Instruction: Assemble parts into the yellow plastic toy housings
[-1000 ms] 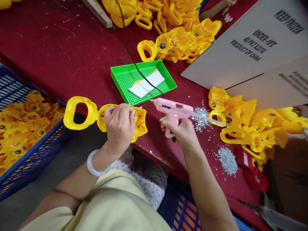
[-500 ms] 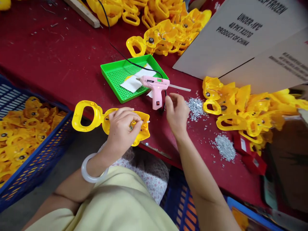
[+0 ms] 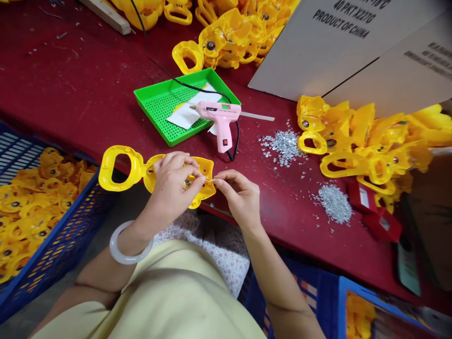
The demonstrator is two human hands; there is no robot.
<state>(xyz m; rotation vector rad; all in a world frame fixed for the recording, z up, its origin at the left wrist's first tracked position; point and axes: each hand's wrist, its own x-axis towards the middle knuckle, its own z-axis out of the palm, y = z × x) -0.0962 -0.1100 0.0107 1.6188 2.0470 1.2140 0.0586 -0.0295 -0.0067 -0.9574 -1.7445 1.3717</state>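
Observation:
A yellow plastic shell with a looped end lies at the table's front edge, its open side facing up. My left hand is closed on the shell, with thumb and forefinger near its right end. Close by on the right, my right hand pinches a tiny pale piece at the shell's right end; the fingertips hide most of it. Behind my hands a pink glue gun rests partly on a green tray, its nozzle over white paper.
Two heaps of small silvery pieces lie to the right, near red blocks. More yellow shells are piled by a carton. A blue crate of shells stands at left. A black cable crosses the tray.
My right hand has moved left and down from beside the glue gun to the shell's right end, where its fingertips now pinch the small pale piece. The whole view has shifted slightly.

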